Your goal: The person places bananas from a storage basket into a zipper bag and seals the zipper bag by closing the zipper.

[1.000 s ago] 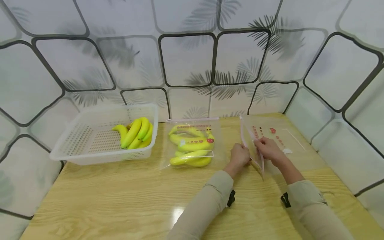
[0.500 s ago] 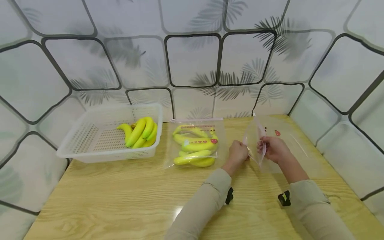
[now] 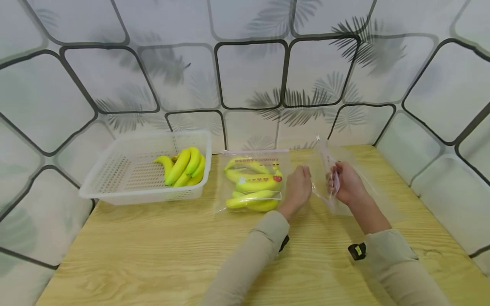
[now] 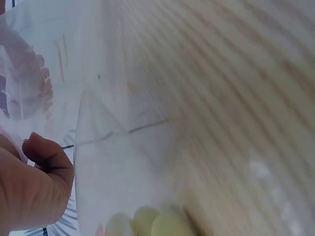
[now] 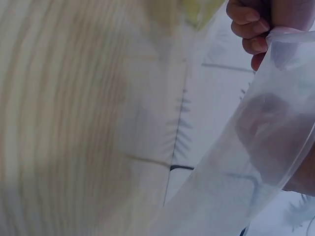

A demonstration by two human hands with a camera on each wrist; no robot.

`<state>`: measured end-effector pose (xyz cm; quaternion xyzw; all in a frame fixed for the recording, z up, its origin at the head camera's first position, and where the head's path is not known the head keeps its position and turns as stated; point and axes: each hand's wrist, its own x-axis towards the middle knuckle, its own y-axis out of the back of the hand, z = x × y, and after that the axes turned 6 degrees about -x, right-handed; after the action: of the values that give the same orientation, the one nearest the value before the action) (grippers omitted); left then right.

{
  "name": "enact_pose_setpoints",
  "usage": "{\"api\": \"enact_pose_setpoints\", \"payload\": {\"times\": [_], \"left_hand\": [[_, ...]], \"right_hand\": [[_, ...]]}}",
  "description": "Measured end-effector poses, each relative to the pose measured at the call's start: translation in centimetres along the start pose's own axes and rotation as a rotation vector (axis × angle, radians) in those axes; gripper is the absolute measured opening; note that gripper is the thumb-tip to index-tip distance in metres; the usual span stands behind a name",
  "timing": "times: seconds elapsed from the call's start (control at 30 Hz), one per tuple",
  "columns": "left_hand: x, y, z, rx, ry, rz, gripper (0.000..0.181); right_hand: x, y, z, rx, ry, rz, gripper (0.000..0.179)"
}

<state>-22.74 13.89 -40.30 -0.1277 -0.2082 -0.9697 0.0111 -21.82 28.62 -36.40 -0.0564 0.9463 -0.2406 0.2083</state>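
A clear zip bag (image 3: 325,155) with a pink zip strip is held up off the table at the right, its mouth pulled apart. My left hand (image 3: 299,187) pinches the near-left side of the mouth, thumb against curled fingers; in the left wrist view the left hand (image 4: 37,187) shows at the pink edge. Opposite it, my right hand (image 3: 346,180) grips the right side of the strip. Through the plastic, the right hand (image 5: 275,137) appears blurred in the right wrist view. No fruit shows inside this bag.
Left of the hands lies another zip bag (image 3: 222,199), filled with several bananas (image 3: 254,185). A white perforated basket (image 3: 126,196) holds a bunch of bananas (image 3: 183,165) at the back left. Patterned cloth (image 3: 252,76) encloses the wooden table (image 3: 160,246) behind and at both sides.
The bag's mouth has been lifted and drawn wider. My left hand has moved left and slightly up, towards the filled bag; the right hand has raised its side of the strip.
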Motion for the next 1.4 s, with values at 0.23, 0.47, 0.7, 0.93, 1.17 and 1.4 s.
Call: {"api": "enact_pose_setpoints", "payload": {"times": [0.23,0.47,0.7,0.93,1.17,1.4], "left_hand": [[0.1,3.5,-1.0,-0.051,-0.065,0.024,0.025],[-0.6,7.7,-2.1,-0.004,-0.165,0.052,0.029],[-1.4,11.3,-3.5,0.046,-0.221,0.078,0.03],[-2.1,13.8,-5.1,-0.058,-0.13,0.089,0.035],[-2.3,14.6,-5.8,-0.072,-0.123,0.131,0.032],[-2.2,15.2,-5.9,-0.046,-0.156,0.147,0.029]], "right_hand": [[0.9,-2.7,0.5,0.005,-0.009,-0.025,0.048],[1.4,-5.6,2.5,-0.042,0.072,-0.083,0.033],[1.5,-8.4,3.9,0.12,-0.036,-0.174,0.039],[1.9,-10.3,5.1,0.105,-0.043,-0.203,0.045],[2.3,-11.5,6.0,0.171,-0.001,-0.18,0.034],[2.8,-12.0,6.5,0.056,0.093,-0.24,0.03]]}}
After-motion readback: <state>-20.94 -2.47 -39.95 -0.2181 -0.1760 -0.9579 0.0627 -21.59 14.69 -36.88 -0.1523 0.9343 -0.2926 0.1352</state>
